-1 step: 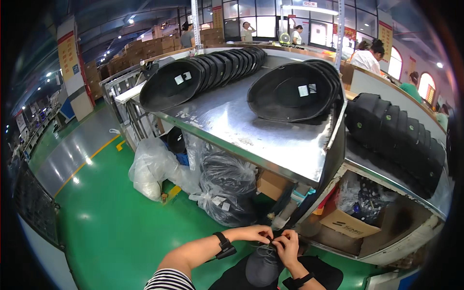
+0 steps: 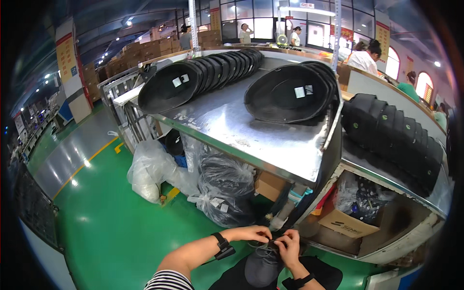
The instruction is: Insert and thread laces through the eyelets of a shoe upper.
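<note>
Low in the picture, at its middle, my left hand (image 2: 256, 234) and my right hand (image 2: 289, 246) meet with fingertips close together. Both are closed in a pinch around something small and dark, too small to make out. Just below them, thin pale cords (image 2: 265, 250) cross the top of a dark grey rounded thing (image 2: 262, 268), whose kind I cannot tell. Black bands sit on both wrists, and a striped sleeve covers my left upper arm.
A metal table (image 2: 290, 147) ahead bears rows of black curved shells (image 2: 278, 94); more shells (image 2: 391, 137) lie on a bench at right. Plastic bags (image 2: 224, 181) and an open cardboard box (image 2: 350, 222) lie beneath. People (image 2: 362, 59) work beyond a partition.
The whole view has shifted very slightly. My hands stay together in the same pinch.
</note>
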Tool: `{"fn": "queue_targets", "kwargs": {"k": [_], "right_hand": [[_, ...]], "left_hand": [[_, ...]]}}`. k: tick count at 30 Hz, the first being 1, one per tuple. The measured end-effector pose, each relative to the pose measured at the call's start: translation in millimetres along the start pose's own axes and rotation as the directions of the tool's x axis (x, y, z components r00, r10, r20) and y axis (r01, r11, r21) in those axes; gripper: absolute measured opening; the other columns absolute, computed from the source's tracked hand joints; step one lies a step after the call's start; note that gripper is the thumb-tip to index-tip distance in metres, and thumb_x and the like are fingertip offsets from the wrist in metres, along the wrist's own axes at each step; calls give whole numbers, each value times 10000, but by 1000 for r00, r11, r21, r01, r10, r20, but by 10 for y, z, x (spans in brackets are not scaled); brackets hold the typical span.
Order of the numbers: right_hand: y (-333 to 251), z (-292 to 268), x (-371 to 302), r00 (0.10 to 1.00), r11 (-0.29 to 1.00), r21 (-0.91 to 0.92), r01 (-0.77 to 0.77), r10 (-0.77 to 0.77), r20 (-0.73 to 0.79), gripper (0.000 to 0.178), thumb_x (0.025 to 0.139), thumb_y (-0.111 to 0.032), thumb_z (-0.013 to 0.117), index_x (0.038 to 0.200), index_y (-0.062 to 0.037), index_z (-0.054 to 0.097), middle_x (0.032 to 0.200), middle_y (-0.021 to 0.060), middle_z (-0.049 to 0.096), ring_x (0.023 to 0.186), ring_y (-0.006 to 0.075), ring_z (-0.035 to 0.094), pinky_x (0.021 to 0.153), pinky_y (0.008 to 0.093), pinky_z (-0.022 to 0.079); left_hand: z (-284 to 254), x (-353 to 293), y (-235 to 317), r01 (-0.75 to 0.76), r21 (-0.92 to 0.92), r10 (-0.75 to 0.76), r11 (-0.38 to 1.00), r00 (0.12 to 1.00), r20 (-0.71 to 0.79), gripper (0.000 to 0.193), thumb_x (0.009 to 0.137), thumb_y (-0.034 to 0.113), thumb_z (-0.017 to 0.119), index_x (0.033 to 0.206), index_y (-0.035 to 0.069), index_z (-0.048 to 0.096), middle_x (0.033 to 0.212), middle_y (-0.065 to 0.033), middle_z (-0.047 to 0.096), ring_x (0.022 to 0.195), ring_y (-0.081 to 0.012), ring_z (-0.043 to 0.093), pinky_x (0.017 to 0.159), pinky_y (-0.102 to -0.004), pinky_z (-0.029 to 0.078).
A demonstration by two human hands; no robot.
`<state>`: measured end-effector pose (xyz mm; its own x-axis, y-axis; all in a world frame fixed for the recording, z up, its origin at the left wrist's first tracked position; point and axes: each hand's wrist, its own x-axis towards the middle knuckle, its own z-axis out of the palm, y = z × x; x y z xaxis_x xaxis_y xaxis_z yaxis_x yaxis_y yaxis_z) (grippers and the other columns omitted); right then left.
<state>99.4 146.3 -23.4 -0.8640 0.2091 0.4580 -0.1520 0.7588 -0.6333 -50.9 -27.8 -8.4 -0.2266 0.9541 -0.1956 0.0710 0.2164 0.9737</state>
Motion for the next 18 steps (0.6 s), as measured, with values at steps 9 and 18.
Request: {"fn": "queue_targets", "kwargs": {"k": [9,18], "right_hand": [[1144,-282,-1065,570,204,737,-644,770,285,208,955,-276,592,1094,-122,588,976,6,583,796,146,559,691,333,529],[-642,-1091,-415,957,173,942,-289,75,280,753,954,-503,515,1480,-27,261,1466,105,382,1326,212,405,1092,411,339]], "left_hand": [[449,-77,-439,423,-473,-493,773,870,-27,781,924,618,492,1395,-2,437,1407,-173,459,1332,-229,392,1101,-382,290],[1081,-845,1900,-314,-296,281,902,948,-148,492,910,224,660,1326,17,499,1261,-67,586,1157,-176,549,992,-328,436]]}}
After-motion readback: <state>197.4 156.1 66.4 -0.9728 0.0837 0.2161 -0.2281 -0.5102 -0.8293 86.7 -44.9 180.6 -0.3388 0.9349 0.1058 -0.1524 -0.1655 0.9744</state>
